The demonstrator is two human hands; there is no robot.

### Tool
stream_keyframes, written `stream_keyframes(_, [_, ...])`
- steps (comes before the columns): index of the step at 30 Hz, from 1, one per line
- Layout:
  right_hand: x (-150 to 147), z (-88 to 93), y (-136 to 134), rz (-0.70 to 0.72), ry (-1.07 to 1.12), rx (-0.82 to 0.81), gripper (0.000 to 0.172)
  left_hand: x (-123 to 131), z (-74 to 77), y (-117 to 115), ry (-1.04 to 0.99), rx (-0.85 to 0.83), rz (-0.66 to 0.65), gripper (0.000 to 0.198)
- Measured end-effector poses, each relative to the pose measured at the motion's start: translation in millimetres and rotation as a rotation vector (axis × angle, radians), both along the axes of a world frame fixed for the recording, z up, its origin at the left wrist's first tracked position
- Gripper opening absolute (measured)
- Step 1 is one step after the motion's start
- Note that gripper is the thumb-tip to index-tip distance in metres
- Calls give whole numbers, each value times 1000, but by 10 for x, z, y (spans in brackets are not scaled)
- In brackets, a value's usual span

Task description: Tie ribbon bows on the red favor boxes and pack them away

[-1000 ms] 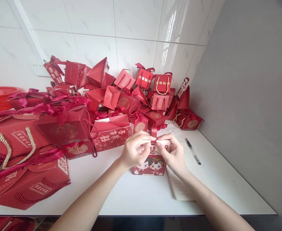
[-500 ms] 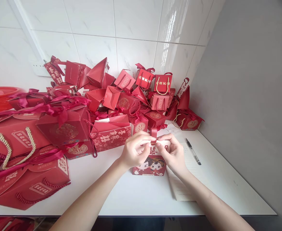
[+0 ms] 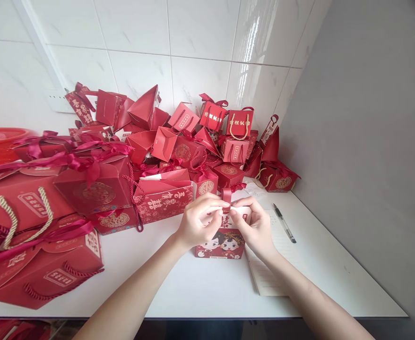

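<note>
A small red and white gift box printed with two cartoon figures stands upright on the white table, in front of me. A red ribbon loop rises from its top. My left hand reaches in from the left, its thumb and fingers pinched on the ribbon at the top of the box. From the right, my right hand pinches the same ribbon, with its thumb close to the left fingertips. The fingers hide part of the box's upper edge.
Many red gift boxes with ribbons and rope handles are piled at the left and back, against the tiled wall. An orange-red basket stands far left. A lined notebook and a black pen lie to the right.
</note>
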State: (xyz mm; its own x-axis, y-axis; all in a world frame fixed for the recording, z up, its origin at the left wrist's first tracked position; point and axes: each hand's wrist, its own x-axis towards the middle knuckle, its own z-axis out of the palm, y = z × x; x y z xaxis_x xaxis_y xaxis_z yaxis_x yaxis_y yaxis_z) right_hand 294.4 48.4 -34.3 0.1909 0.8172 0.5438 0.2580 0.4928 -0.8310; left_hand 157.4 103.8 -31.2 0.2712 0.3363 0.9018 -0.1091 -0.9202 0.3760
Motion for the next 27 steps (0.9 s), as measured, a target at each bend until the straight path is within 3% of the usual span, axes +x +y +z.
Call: stream_keyframes(27, [1, -1, 8, -14, -9, 13, 15, -8, -1, -6, -14, -12, -21, 21])
